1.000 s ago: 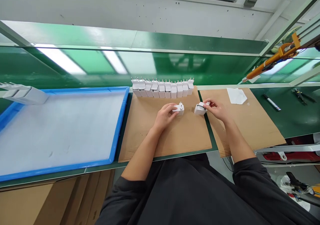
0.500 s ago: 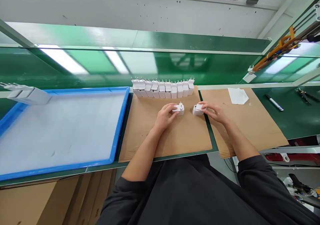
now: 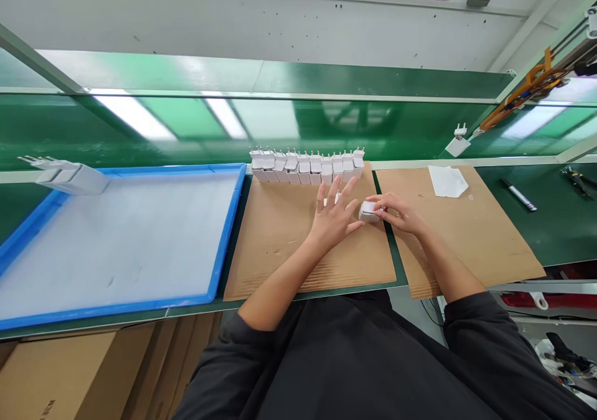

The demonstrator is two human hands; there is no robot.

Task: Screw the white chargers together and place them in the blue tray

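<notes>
Right hand (image 3: 400, 211): fingers curled and closed on a small white plastic charger block (image 3: 367, 211). It sits low on the left brown corrugated cardboard sheet (image 3: 280, 246), close to that sheet's right edge. The block pokes out leftward from your fingertips. Whether its base touches the cardboard, I cannot tell.

Left hand (image 3: 332, 221): open, fingers spread and raised, gripping nothing. The thumb tip is just beside the left face of the held block; contact is unclear. A second white charger block (image 3: 336, 196) shows only as a sliver between those spread fingers, so I cannot tell how it lies.

Risks, as I judge them:
- Your spread left fingers point at the row of upright white charger blocks (image 3: 305, 163) along the far edge of the cardboard. A careless sweep forward could knock one over and take its neighbours down with it, since they stand touching.
- You hold the block only at its right end. A nudge from the left thumb could twist it out of the pinch.
- The dark gap between this sheet and the right brown cardboard sheet (image 3: 466, 233) lies just under your right hand. A dropped block could catch there or tip on the edge.
- The half-hidden block under your left fingers could be shoved unseen.

Blue-rimmed plastic tray (image 3: 224, 221) sits well apart, to the left on the green bench (image 3: 536, 233).
</notes>
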